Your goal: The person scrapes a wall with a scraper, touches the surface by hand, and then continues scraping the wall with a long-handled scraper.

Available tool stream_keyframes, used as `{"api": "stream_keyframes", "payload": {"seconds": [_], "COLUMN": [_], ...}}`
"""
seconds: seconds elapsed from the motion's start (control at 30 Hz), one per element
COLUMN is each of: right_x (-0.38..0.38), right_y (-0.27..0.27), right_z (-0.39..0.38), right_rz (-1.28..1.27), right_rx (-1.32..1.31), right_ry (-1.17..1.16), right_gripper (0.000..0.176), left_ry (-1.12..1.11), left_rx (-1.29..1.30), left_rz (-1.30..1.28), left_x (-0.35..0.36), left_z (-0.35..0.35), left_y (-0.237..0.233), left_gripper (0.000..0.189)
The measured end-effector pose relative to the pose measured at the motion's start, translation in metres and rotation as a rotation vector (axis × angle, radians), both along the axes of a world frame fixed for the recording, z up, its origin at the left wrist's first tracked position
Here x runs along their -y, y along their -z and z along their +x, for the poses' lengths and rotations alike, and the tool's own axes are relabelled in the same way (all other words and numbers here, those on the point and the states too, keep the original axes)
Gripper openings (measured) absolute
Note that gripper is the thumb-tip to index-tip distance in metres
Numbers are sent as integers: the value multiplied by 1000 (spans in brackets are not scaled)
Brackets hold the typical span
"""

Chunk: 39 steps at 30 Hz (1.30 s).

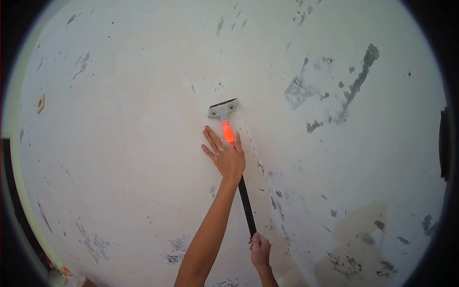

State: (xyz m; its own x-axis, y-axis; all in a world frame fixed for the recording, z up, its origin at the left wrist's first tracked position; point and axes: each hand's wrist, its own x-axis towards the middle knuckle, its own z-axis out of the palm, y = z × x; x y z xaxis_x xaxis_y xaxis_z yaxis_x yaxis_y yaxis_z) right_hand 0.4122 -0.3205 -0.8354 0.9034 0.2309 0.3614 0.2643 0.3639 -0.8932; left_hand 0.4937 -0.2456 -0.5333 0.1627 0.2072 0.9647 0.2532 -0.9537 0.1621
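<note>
A long-handled scraper (229, 131) rests with its wide metal head against the wall, its orange neck leading into a black shaft. My left hand (228, 155) lies over the upper handle just below the orange part, fingers stretched out and spread on the wall, thumb on the right of the handle. Part of the shaft is hidden beneath that palm. Lower down, my right hand (260, 249) is closed around the bottom end of the black handle. The scraper blade sits just below a few small dark specks on the wall.
The pale wall (143, 143) carries many grey patches, with a long bare grey streak (361, 76) at upper right. A wall corner line runs down right of the scraper. A small yellowish box (40, 104) is at left, near a dark opening (16, 201). Rubble lies at lower left.
</note>
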Motion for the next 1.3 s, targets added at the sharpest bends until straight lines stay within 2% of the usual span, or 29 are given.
{"api": "stream_keyframes", "payload": {"seconds": [0.13, 0.23, 0.37, 0.43, 0.57, 0.63, 0.8, 0.87, 1.0, 1.2, 1.3], "right_x": [2, -2, -2, 0, 9, 14, 16, 13, 21, 3, -2], "right_y": [9, -1, -3, -4, -44, -61, -63, -48, -8, 79, 82], "right_z": [-5, -2, 0, -3, -2, 2, 0, 2, -6, -22, -27], "right_rz": [0, 24, 11, 8, 6, -8, 22, 9, -9, 59, 93], "right_rx": [-23, -18, 29, 27, 48, 81, 43, 23, -50, -151, -104], "right_ry": [-20, -41, -16, -2, -12, -6, -25, -27, -92, -169, -187], "right_gripper": [43, 44, 45, 45, 42, 41, 45, 45, 45, 43, 48], "left_ry": [-1, 1, -19, 4, 27, -35, -41, -42, 54, 100, 82], "left_rx": [55, 42, 10, 56, 117, 79, 95, 81, 57, -14, -63], "left_rz": [86, 74, 5, 67, 104, 43, 58, 36, 13, -4, -2], "left_x": [-10, -7, -3, -9, -9, -3, -6, -4, -1, -1, -9], "left_z": [4, 1, 0, 4, 8, 8, 10, 5, -6, -32, -42], "left_y": [9, -9, -12, -7, -32, -49, -52, -45, 0, 72, 73], "left_gripper": [85, 86, 85, 85, 84, 84, 83, 83, 87, 85, 80]}}
